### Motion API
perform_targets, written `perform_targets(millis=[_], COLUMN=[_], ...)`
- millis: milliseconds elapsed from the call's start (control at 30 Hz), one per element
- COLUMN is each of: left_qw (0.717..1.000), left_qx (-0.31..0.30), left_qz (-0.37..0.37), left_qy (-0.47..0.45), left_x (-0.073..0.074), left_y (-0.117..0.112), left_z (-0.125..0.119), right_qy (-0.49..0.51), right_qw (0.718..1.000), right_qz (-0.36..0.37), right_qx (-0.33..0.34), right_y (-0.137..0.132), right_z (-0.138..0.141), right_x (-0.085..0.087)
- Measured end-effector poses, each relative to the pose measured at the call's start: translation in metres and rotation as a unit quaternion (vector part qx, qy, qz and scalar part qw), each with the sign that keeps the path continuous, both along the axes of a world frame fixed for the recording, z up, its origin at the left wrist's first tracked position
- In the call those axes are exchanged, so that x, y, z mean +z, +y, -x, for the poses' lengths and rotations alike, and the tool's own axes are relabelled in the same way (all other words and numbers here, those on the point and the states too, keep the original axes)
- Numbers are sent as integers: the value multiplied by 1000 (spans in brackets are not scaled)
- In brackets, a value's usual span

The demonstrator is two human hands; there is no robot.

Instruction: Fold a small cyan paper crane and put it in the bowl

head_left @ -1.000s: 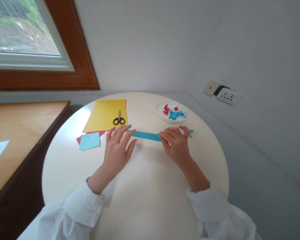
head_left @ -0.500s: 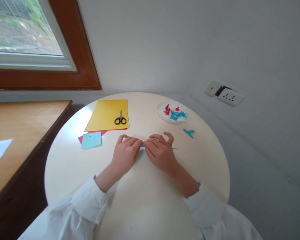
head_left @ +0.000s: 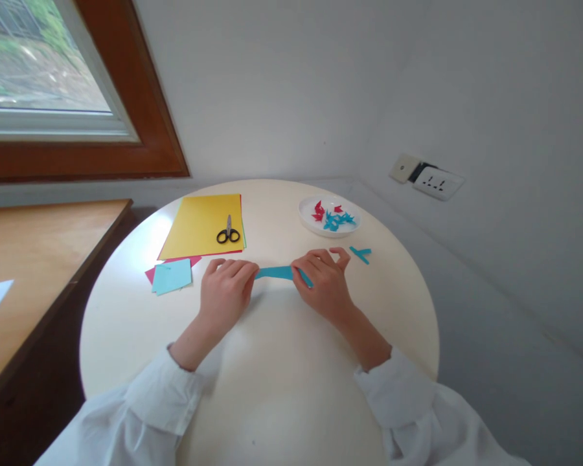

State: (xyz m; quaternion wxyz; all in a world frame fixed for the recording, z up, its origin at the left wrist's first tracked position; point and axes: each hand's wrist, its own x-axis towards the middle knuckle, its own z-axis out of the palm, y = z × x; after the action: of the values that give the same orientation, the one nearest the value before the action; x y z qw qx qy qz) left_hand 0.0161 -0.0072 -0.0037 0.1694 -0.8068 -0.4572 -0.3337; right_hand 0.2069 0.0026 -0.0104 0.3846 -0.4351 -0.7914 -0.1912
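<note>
A narrow blue paper strip stretches between my two hands, just over the round table. My left hand pinches its left end. The fingers of my right hand are closed on the strip farther right, with a short piece showing past the thumb. Both palms face down. Close to my right hand lie a few blue paper strips, crossed over each other. Light blue paper squares rest left of my left hand, partly over a pink sheet.
Black-handled scissors lie on a stack of yellow paper at the back left. A white dish with red and blue paper pieces stands at the back right. A wooden desk is to the left; walls border the table behind.
My hands have moved apart from nearly touching, and a longer stretch of the blue strip shows between them. The view has shifted slightly to the right.
</note>
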Motion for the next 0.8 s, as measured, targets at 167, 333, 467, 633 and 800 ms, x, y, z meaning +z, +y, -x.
perform_targets(millis=[167,333,467,633,800], left_qw=[999,996,998,999,999], left_qx=[45,84,57,-4,-14], left_qz=[-17,-11,18,35,35], left_qy=[-7,-25,-10,-4,-3], left_x=[1,0,-3,-5,-7], left_y=[2,7,5,2,3], left_z=[8,12,7,0,0], right_qy=[24,108,128,19,-1], right_qw=[999,982,984,1000,1000], right_qz=[-23,-54,-66,-19,-14], right_qx=[-43,-143,-100,-13,16], right_y=[12,24,14,0,5], right_z=[-29,-63,-44,0,7], right_x=[0,-5,-1,-3,-15])
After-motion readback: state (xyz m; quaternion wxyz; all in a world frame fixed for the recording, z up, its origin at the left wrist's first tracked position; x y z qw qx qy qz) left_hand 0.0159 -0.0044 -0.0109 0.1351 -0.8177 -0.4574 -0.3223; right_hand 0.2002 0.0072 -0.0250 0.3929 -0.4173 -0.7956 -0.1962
